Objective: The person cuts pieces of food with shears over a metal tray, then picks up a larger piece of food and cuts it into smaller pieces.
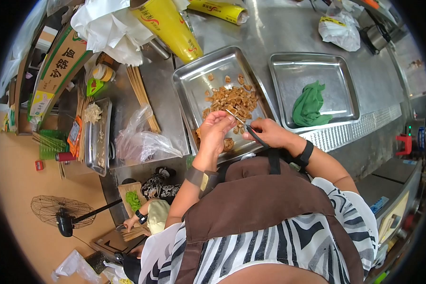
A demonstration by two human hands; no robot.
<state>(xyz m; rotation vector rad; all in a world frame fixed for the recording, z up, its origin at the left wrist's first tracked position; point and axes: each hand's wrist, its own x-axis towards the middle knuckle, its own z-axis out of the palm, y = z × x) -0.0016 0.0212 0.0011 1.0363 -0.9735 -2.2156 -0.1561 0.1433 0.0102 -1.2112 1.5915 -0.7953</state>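
My right hand [268, 133] is closed around the black handles of a pair of scissors [254, 135]. Their metal blades point up and left, to the fingertips of my left hand [215, 131]. Those fingers are pinched together, and whatever they hold is hidden. Both hands are over the near part of a metal tray [187, 78]. A heap of brown cut food pieces [234, 99], possibly mushroom or dried tofu, lies in it just beyond the blades. One larger brown piece [228, 144] sits between my hands near the tray's close edge.
Right of it, a second metal tray [288, 71] holds a green cloth [310, 104]. Yellow rolls [168, 28] and a white plastic bag [340, 31] are farther back. Wooden skewers [142, 94] and clear plastic [144, 137] lie left. A co-worker's hand [129, 223] and a fan [64, 215] are lower left.
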